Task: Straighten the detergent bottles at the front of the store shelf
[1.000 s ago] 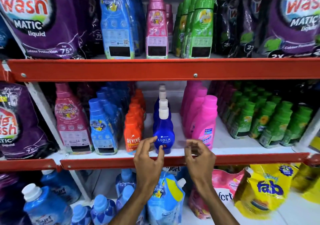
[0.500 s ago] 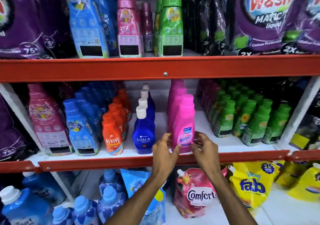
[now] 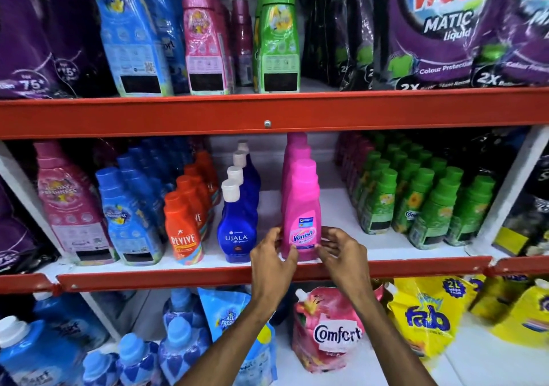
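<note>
A pink Vanish bottle (image 3: 301,207) stands upright at the front of the middle shelf (image 3: 416,268), label facing me, with more pink bottles in a row behind it. My left hand (image 3: 271,256) grips its lower left side. My right hand (image 3: 341,252) holds the lower right side with the fingertips on the label's edge. To the left stands a dark blue Ujala bottle (image 3: 236,231) with a white cap, then an orange Revive bottle (image 3: 184,231).
Green bottles (image 3: 427,207) fill the shelf to the right, blue bottles (image 3: 127,222) and a pink one (image 3: 69,207) to the left. The red shelf above (image 3: 267,112) carries taller bottles and purple pouches. Comfort (image 3: 323,329) and yellow Fab pouches (image 3: 424,317) sit below.
Both hands moved right from in front of the blue Ujala bottle to the pink Vanish bottle and closed around its base. The view shifted right with them.
</note>
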A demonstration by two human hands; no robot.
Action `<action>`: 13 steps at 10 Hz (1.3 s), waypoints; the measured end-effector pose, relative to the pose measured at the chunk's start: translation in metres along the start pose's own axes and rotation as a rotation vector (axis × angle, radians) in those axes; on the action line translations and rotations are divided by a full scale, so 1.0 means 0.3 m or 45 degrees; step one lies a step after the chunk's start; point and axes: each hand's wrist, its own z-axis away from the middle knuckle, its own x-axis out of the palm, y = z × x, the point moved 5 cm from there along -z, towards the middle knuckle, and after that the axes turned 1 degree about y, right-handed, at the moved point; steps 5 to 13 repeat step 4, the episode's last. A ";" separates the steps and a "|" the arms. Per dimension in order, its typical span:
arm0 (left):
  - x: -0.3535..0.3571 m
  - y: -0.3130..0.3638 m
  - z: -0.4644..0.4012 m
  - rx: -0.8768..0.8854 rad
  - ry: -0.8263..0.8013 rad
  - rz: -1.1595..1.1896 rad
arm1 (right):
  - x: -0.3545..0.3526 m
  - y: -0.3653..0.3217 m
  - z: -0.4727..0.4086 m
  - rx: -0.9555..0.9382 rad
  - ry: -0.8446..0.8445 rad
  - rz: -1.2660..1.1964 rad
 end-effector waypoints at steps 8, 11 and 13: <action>-0.027 0.043 0.007 0.077 -0.029 -0.084 | -0.038 -0.009 0.023 0.033 0.148 -0.145; -0.027 0.043 0.007 0.077 -0.029 -0.084 | -0.038 -0.009 0.023 0.033 0.148 -0.145; -0.027 0.043 0.007 0.077 -0.029 -0.084 | -0.038 -0.009 0.023 0.033 0.148 -0.145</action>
